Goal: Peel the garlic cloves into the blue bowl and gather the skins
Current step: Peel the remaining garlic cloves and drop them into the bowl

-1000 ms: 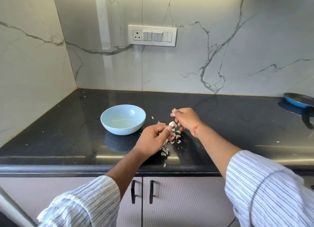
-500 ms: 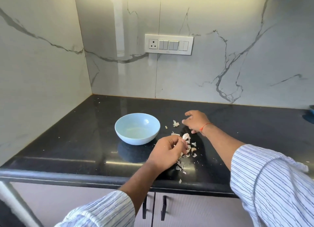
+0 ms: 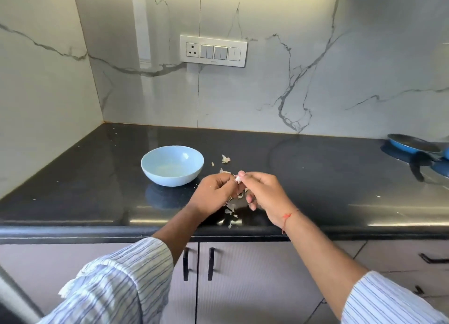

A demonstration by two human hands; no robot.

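Both hands pinch one garlic clove above the black counter, right of the blue bowl.

Left hand [image 3: 213, 192] and right hand [image 3: 263, 192] meet fingertip to fingertip, curled on the garlic clove [image 3: 238, 178] between them. Blue bowl [image 3: 172, 165] stands just left of the hands on the counter [image 3: 97, 178]. Loose skins [image 3: 230, 208] lie under and near the hands; another scrap [image 3: 225, 159] sits farther back. A blue pan [image 3: 413, 146] is far right.

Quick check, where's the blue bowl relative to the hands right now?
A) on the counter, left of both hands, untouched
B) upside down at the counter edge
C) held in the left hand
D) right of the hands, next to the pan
A: the blue bowl stands upright on the counter, left of the left hand and right hand, which pinch a garlic clove between them.
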